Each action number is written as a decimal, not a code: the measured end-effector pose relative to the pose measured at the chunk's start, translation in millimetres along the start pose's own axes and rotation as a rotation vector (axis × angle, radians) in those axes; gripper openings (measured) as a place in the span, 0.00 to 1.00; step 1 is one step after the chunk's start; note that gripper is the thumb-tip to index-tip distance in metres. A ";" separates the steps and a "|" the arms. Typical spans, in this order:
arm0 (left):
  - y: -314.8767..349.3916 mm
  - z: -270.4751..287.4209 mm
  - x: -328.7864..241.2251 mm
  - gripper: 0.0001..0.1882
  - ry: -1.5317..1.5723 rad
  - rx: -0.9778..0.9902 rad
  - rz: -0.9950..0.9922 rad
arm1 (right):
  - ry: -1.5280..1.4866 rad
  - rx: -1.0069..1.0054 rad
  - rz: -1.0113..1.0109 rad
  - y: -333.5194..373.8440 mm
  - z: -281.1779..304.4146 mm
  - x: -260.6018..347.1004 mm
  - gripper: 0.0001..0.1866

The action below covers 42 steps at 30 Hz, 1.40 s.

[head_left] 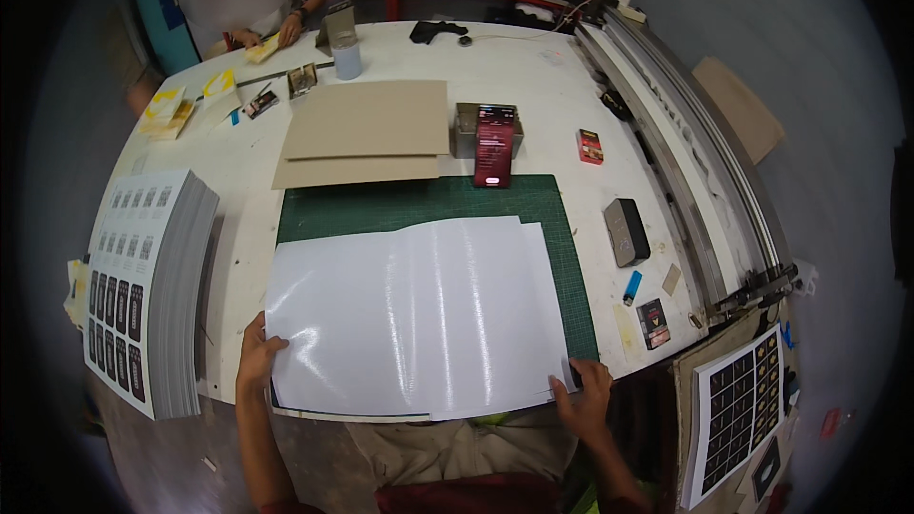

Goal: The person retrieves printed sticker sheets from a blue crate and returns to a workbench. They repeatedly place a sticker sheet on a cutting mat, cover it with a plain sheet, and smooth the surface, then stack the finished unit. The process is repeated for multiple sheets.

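Observation:
Large glossy white sheets (419, 314) lie before me over a green cutting mat (381, 202), reaching its near edge. A second sheet shows along the right side, slightly offset, and the surface bends in soft upright ripples. My left hand (257, 354) grips the left edge near the lower corner, thumb on top and fingers mostly hidden. At the lower right corner, my right hand (586, 395) is closed on the sheets' edge, with thumb and fingers on either side of the corner.
Grey-brown boards (367, 124) lie beyond the mat, beside a phone (493, 148) propped on a box. A tall stack of printed sheets (176, 295) stands left. Right are a speaker-like box (625, 231), a blue lighter (632, 287) and a long metal rail (695, 152). Across the table, another person's hands (286, 30) hold yellow paper.

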State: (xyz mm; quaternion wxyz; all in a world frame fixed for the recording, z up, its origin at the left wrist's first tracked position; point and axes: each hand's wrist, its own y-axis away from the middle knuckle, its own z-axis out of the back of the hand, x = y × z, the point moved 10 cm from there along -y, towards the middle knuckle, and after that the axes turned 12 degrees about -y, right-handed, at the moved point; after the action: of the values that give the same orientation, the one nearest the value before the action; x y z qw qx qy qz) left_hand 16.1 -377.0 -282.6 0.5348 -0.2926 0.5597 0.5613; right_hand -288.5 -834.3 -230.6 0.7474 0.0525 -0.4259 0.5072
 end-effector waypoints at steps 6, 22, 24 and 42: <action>-4.2 -7.4 -8.4 0.31 0.013 0.009 -0.058 | 0.058 -0.049 0.026 25.0 5.7 -10.0 0.22; 0.9 -25.5 8.5 0.30 -0.090 -0.004 -0.034 | -0.096 -0.147 0.196 -53.5 17.5 42.7 0.19; 3.9 -25.3 8.6 0.30 -0.062 0.010 -0.022 | -0.080 -0.030 0.355 -94.6 -13.3 86.0 0.18; 68.0 17.6 -40.5 0.30 -0.500 -0.382 -0.296 | 0.293 0.390 0.700 -340.9 -292.1 200.9 0.25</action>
State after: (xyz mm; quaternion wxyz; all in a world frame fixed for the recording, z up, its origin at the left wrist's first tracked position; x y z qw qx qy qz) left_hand -31.8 -358.0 -220.0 0.6664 -0.3188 0.2479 0.6267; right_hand 180.3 -705.5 -156.1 0.5588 -0.0277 -0.2034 0.8035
